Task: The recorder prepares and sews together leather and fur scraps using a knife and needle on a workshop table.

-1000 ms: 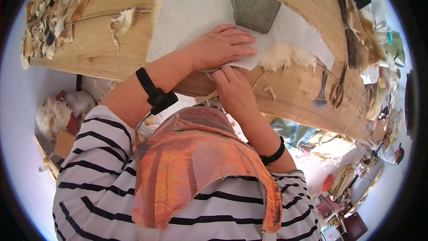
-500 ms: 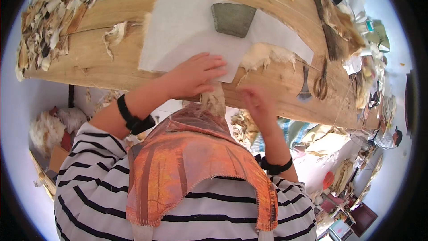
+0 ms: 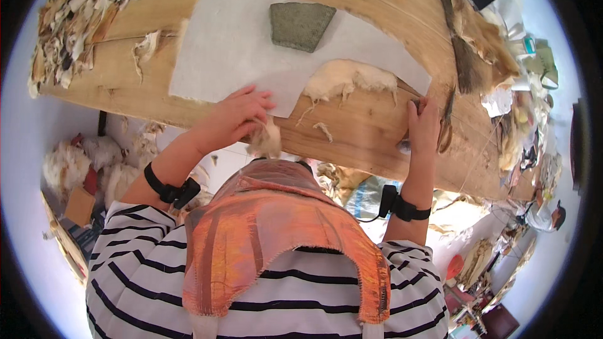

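The left hand (image 3: pixel 235 116) pinches a fur scrap (image 3: pixel 269 140) at the wooden table's (image 3: pixel 370 133) near edge, best held taut, while the right hand (image 3: pixel 424 124), fingers curled round a broad-bladed scraper (image 3: pixel 405 147), best grips its handle.

The table (image 3: pixel 358 135) is wood, fairly smooth, its grain showing. From here the sheet (image 3: pixel 217 50) looks like thin, matt paper, and the block (image 3: pixel 301 27) dull and rough, like stone. The fleece (image 3: pixel 348 78) is fluffy, ragged at the edge; the scraps (image 3: pixel 78 16) look like hide and fur. The apron (image 3: pixel 245 238) is matt cloth.
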Demonstrator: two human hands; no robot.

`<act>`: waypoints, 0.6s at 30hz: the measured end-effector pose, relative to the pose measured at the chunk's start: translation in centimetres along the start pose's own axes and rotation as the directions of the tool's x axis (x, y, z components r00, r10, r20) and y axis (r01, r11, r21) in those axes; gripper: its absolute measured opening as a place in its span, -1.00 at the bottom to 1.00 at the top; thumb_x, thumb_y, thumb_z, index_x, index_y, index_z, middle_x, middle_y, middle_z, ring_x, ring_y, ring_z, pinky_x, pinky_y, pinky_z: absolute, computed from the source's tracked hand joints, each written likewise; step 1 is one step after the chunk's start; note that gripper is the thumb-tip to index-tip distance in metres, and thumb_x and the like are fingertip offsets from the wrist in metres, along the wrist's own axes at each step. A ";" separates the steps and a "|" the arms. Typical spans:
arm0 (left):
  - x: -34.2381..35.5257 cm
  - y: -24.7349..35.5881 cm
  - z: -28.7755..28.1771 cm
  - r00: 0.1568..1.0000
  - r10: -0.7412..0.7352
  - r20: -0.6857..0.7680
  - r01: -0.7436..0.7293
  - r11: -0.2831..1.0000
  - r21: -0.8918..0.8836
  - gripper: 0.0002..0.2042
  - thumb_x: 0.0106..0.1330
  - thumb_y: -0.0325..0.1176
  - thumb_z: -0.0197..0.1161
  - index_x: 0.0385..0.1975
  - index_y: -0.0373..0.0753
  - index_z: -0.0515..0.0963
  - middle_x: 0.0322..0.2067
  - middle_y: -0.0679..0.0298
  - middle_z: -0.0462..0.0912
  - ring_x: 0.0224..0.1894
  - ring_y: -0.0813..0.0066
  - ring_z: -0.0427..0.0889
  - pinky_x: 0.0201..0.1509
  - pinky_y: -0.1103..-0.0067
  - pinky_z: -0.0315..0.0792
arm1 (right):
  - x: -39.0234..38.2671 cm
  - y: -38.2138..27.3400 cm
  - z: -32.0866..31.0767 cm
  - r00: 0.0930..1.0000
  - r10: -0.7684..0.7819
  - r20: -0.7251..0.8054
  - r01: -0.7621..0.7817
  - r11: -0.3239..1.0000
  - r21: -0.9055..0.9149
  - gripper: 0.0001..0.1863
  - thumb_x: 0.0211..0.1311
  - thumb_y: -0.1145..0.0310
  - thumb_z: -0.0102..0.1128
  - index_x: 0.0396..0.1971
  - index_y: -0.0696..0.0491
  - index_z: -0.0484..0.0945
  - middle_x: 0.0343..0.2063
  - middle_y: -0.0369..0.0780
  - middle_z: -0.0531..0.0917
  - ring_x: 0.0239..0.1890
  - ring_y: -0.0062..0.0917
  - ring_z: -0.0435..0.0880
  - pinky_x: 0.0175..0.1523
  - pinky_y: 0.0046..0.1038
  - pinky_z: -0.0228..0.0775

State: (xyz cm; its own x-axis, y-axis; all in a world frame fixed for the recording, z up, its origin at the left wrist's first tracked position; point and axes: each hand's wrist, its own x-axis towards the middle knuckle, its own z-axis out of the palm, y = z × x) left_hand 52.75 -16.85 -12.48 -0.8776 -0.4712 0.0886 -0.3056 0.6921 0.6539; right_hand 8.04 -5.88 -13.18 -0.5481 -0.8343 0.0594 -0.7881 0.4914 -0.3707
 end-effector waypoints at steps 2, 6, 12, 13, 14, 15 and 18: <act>0.1 0.4 0.5 0.956 -0.277 -0.094 0.231 0.912 -0.338 -0.81 0.40 -0.42 0.29 -0.05 -0.20 0.52 -0.02 0.34 0.67 0.18 0.44 0.55 0.32 0.39 0.35 | 0.2 0.3 -0.2 0.999 -0.002 0.040 0.003 1.000 -0.017 -0.63 0.35 0.21 0.28 -0.03 0.16 0.50 -0.08 -0.01 0.66 -0.05 -0.10 0.65 0.06 -0.14 0.46; 1.1 1.0 0.3 0.692 -0.690 -0.211 0.394 0.607 -0.690 -0.76 0.60 -0.27 0.08 0.10 -0.24 0.49 -0.21 0.49 0.61 -0.16 0.81 0.49 -0.10 0.72 0.39 | 0.0 0.7 -0.6 0.989 -0.147 0.023 0.146 0.987 0.066 -0.64 0.39 0.19 0.25 -0.04 0.16 0.50 -0.21 -0.07 0.67 -0.16 -0.22 0.69 -0.03 -0.21 0.50; 2.0 0.5 -0.4 0.547 -0.820 -0.167 0.390 0.427 -0.816 -0.66 0.59 -0.15 0.08 0.21 -0.18 0.52 -0.20 0.50 0.64 -0.24 0.82 0.52 -0.21 0.77 0.37 | 2.6 1.3 -2.7 0.989 -0.090 0.121 -0.038 0.625 0.779 -0.70 0.52 0.18 0.16 -0.06 0.14 0.51 -0.44 -0.26 0.54 -0.44 -0.67 0.52 -0.46 -0.56 0.40; 2.1 0.2 -0.4 0.537 -0.824 -0.182 0.384 0.431 -0.817 -0.66 0.59 -0.15 0.08 0.21 -0.18 0.52 -0.20 0.50 0.64 -0.24 0.82 0.52 -0.21 0.77 0.37 | 3.8 1.3 -3.3 0.976 -0.101 0.195 -0.164 0.253 0.953 -0.69 0.54 0.18 0.14 -0.03 0.14 0.52 -0.47 -0.29 0.52 -0.47 -0.68 0.46 -0.51 -0.59 0.33; 2.3 -0.1 -0.3 0.549 -0.815 -0.185 0.307 0.402 -0.863 -0.66 0.59 -0.15 0.09 0.20 -0.18 0.53 -0.19 0.51 0.65 -0.24 0.83 0.53 -0.22 0.78 0.37 | 4.8 1.3 -3.7 0.963 -0.060 0.264 -0.270 -0.177 0.946 -0.68 0.56 0.17 0.11 0.00 0.14 0.52 -0.50 -0.31 0.49 -0.50 -0.70 0.40 -0.56 -0.62 0.25; 2.5 -0.5 -0.2 0.561 -0.806 -0.188 0.227 0.368 -0.902 -0.66 0.59 -0.14 0.09 0.19 -0.17 0.54 -0.18 0.52 0.66 -0.24 0.83 0.54 -0.24 0.80 0.37 | 5.8 1.1 -4.0 0.937 -0.136 0.321 -0.333 -0.618 0.712 -0.66 0.58 0.15 0.06 0.02 0.14 0.53 -0.56 -0.37 0.40 -0.53 -0.70 0.32 -0.59 -0.62 0.11; 2.9 -1.4 -0.4 0.529 -0.838 -0.131 0.102 0.216 -0.971 -0.64 0.58 -0.12 0.11 0.19 -0.20 0.53 -0.22 0.52 0.67 -0.25 0.83 0.55 -0.24 0.80 0.40 | 6.8 -0.2 -3.6 0.881 -0.268 0.390 -0.462 -0.670 0.581 -0.68 0.57 0.19 0.07 0.05 0.14 0.54 -0.58 -0.40 0.36 -0.51 -0.73 0.32 -0.58 -0.63 0.00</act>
State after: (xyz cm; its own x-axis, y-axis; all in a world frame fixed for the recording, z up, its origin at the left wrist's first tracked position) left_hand 50.75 -19.42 -12.88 -0.1599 -0.9013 -0.4026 0.2030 -0.4292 0.8801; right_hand 3.42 -10.76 -9.36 -0.1619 -0.9642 -0.2101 0.9440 -0.0893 -0.3176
